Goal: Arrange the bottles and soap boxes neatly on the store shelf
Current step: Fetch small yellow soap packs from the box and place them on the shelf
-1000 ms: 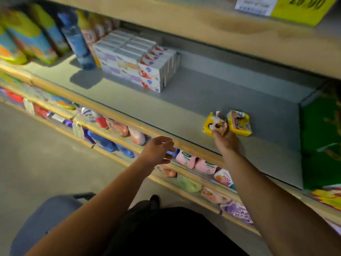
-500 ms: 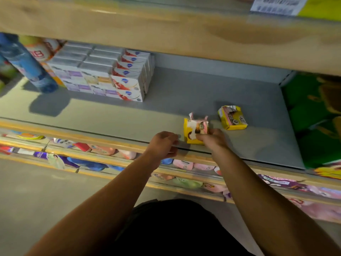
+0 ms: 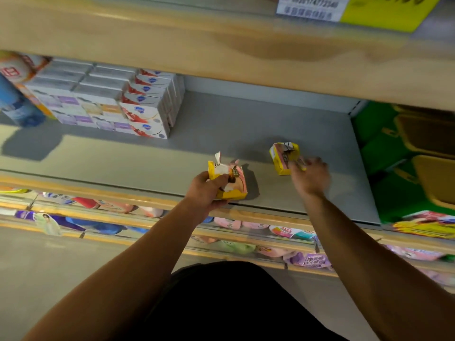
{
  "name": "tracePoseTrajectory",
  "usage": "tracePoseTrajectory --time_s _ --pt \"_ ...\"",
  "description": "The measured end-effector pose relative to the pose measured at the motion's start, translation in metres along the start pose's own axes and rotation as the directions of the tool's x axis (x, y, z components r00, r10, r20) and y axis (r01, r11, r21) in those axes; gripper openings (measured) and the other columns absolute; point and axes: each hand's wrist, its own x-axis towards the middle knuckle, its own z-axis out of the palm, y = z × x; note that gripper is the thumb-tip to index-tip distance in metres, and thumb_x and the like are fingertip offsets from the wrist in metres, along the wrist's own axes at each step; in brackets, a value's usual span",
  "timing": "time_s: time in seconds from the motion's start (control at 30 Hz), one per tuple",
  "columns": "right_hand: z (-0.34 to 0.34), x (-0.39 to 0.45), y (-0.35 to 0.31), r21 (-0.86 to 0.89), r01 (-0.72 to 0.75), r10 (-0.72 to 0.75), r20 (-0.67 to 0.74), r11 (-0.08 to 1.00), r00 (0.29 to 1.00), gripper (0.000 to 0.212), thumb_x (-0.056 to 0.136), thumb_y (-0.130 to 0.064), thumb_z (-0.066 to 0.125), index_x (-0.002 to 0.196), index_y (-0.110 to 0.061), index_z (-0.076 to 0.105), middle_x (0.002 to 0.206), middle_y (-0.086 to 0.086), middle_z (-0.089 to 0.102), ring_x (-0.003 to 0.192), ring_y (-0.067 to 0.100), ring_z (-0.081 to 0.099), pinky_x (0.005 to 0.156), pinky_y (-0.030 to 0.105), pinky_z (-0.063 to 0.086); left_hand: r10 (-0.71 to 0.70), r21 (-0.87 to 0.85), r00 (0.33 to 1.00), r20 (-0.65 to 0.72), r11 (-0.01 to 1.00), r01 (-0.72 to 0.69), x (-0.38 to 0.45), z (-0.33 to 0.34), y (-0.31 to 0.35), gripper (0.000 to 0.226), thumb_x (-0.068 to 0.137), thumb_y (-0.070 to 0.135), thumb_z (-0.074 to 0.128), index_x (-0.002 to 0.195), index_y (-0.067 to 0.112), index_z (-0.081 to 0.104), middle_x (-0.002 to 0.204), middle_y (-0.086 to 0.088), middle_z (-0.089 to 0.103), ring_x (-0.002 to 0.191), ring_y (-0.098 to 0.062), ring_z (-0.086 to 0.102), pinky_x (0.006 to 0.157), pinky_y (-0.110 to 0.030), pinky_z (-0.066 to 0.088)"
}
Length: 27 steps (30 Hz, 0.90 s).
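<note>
Grey shelf (image 3: 123,158) carries stacked soap boxes (image 3: 138,104) at its left. Your left hand (image 3: 206,193) grips 1 torn yellow box (image 3: 234,180); your blurred right hand (image 3: 310,175) touches another yellow box (image 3: 283,156), grasp unclear.

The picture is dim. Light falls from above and in front, so the blue plastic bottle (image 3: 17,107) throws a dark shadow on the grey metal shelf (image 3: 221,129). The right hand (image 3: 311,177) is smeared with blur. The yellow price tag (image 3: 384,11) is fuzzy. The wooden shelf edges bend near the corners.
</note>
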Motion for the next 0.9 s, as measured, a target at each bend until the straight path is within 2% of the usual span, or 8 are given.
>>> tracePoseTrajectory --time_s 0.17,0.27,0.33,0.43,0.53,0.67,0.77,0.9 --pt "0.011 0.04 0.005 -0.175 -0.129 0.17 0.244 0.976 0.955 0.076 0.091 -0.064 0.043 0.138 -0.004 0.047 0.137 0.023 0.046 0.128 0.04 0.043 0.104 0.041 0.035 0.004 0.019 1.0 -0.031 1.0 -0.003 0.005 0.001 -0.001 0.026 0.089 0.012 0.063 0.115 0.014 0.061 0.105 -0.012 0.067 0.092 -0.028 0.068 0.076 -0.039 0.06" --pt "0.013 0.04 -0.004 -0.135 -0.116 0.15 0.276 0.984 0.949 0.09 0.079 -0.071 0.059 0.139 -0.006 0.043 0.141 0.019 0.045 0.132 0.038 0.041 0.103 0.04 0.036 0.021 -0.005 0.999 -0.05 1.0 -0.021 0.006 0.003 -0.003 0.025 0.087 0.01 0.064 0.112 0.014 0.063 0.1 -0.011 0.068 0.086 -0.025 0.069 0.071 -0.037 0.062" --pt "0.013 0.037 -0.01 0.011 -0.144 0.135 0.281 0.989 0.95 0.091 0.077 -0.053 0.076 0.142 -0.004 0.036 0.144 0.019 0.044 0.131 0.035 0.044 0.1 0.037 0.039 0.022 -0.014 0.998 -0.059 1.0 -0.023 0.008 0.003 -0.004 0.028 0.088 0.011 0.065 0.115 0.014 0.062 0.101 -0.011 0.068 0.087 -0.024 0.07 0.07 -0.036 0.061" --pt "0.013 0.026 -0.017 0.245 -0.173 0.1 0.283 0.954 0.954 0.071 0.072 -0.017 0.083 0.128 -0.005 0.041 0.131 0.015 0.056 0.107 0.029 0.057 0.073 0.028 0.039 0.016 -0.008 0.997 -0.075 1.0 -0.017 0.01 0.004 -0.005 0.028 0.087 0.012 0.065 0.115 0.013 0.062 0.102 -0.012 0.068 0.089 -0.026 0.069 0.081 -0.043 0.06" --pt "0.011 0.01 -0.02 0.381 -0.238 0.1 0.349 0.893 0.932 0.057 0.072 -0.005 0.08 0.12 -0.007 0.049 0.121 0.014 0.061 0.102 0.031 0.062 0.062 0.029 0.049 0.024 0.017 0.998 -0.065 1.0 -0.022 0.007 0.003 -0.003 0.027 0.088 0.012 0.064 0.115 0.013 0.061 0.101 -0.012 0.068 0.088 -0.027 0.069 0.083 -0.043 0.059" --pt "0.004 -0.021 -0.012 0.544 -0.399 0.143 0.452 0.738 0.881 0.028 0.076 -0.005 0.076 0.1 -0.014 0.066 0.109 0.015 0.069 0.094 0.03 0.068 0.079 0.045 0.06 0.043 0.033 0.999 -0.004 0.999 -0.043 -0.001 -0.007 0.001 0.023 0.088 0.01 0.063 0.112 0.009 0.063 0.097 -0.013 0.068 0.083 -0.027 0.069 0.076 -0.04 0.061" --pt "-0.007 -0.059 -0.002 0.657 -0.445 0.173 0.437 0.608 0.883 0.012 0.083 -0.011 0.071 0.087 -0.02 0.065 0.101 0.01 0.072 0.089 0.024 0.069 0.071 0.036 0.059 0.04 0.037 0.997 0.073 0.998 -0.043 -0.011 -0.017 0.002 0.014 0.088 0.009 0.064 0.101 0.012 0.066 0.083 -0.008 0.069 0.069 -0.021 0.072 0.059 -0.032 0.058" --pt "-0.025 -0.126 0.017 0.762 -0.504 0.294 0.414 0.407 0.862 0.009 0.086 -0.013 0.068 0.092 -0.02 0.067 0.09 0.002 0.074 0.081 0.018 0.072 0.059 0.026 0.057 0.004 0.157 0.988 0.152 0.987 -0.028 -0.025 -0.029 -0.005 0.015 0.089 0.015 0.065 0.103 0.016 0.067 0.083 -0.004 0.072 0.071 -0.018 0.072 0.065 -0.032 0.057"
